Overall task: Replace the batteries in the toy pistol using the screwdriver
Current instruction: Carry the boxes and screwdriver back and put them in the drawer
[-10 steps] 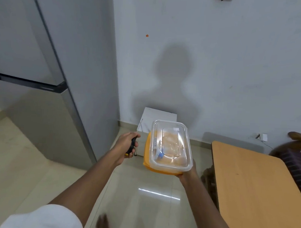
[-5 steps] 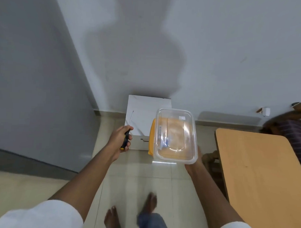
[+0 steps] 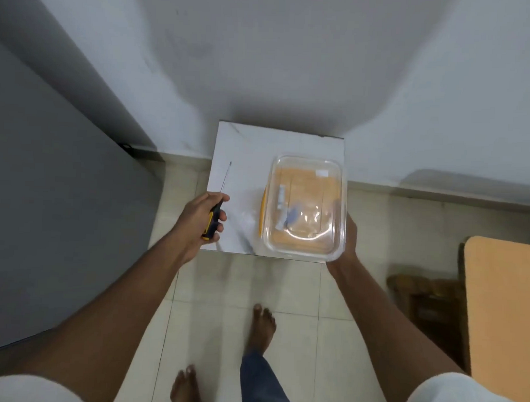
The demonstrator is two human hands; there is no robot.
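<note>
My left hand (image 3: 201, 219) is closed around a screwdriver (image 3: 216, 208) with a black and yellow handle; its thin shaft points up and away over a white marble stool. My right hand (image 3: 348, 238) grips the right side and underside of a clear plastic container (image 3: 305, 206), which sits on top of something orange. Inside the container I see small items, one bluish and one white, too blurred to name. The container hovers over the stool's right half. No toy pistol can be made out.
The white marble stool (image 3: 250, 152) stands against the white wall. A grey fridge side (image 3: 47, 193) fills the left. A wooden table (image 3: 506, 314) is at the right with a dark wooden chair (image 3: 425, 299) beside it. My bare feet stand on the tiled floor (image 3: 217, 319).
The view has tilted down and closed in on the stool. Both hands, still holding the screwdriver and the container, are now over the stool's top.
</note>
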